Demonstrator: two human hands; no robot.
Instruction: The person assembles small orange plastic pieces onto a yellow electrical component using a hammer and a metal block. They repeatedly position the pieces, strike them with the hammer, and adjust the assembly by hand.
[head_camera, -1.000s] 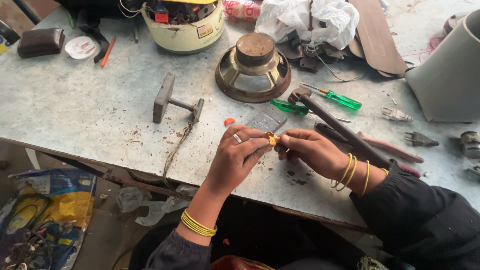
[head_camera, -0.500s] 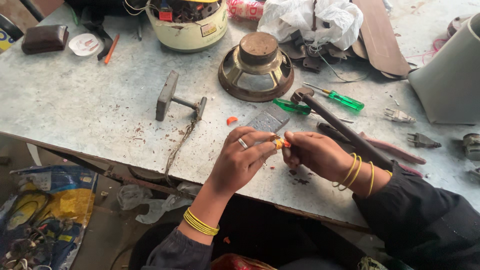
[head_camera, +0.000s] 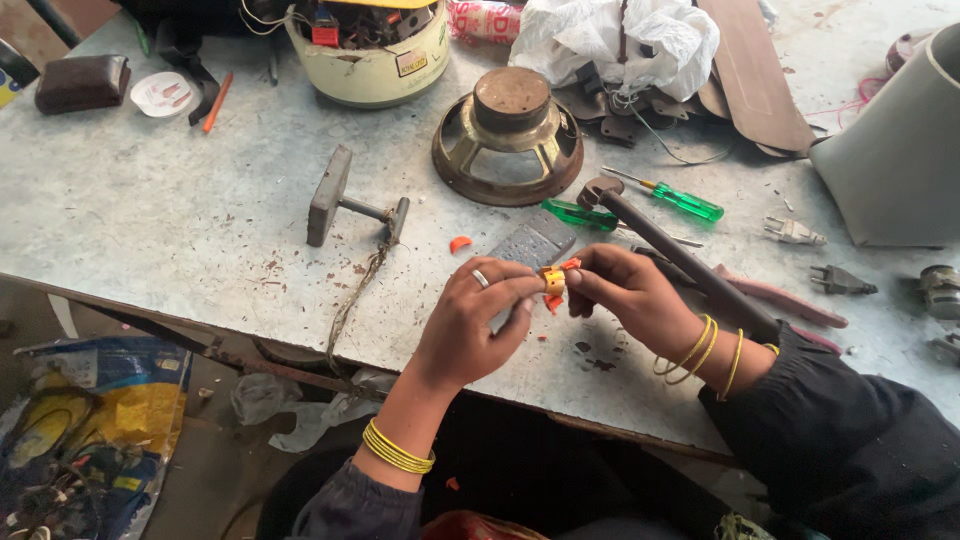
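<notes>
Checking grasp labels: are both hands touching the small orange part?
Touching. The head view shows the left hand and right hand both pinching the orange part between fingertips, no gap visible, above the table.

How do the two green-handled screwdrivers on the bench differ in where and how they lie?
The nearer green screwdriver lies beside the speaker frame, its handle partly covered by the dark rod. The farther green screwdriver lies fully in view, its thin shaft bare and pointing up-left. The nearer one's shaft is hidden where the rod crosses it. Both have translucent green handles, rest flat on the grey table, and neither hand touches them.
</notes>
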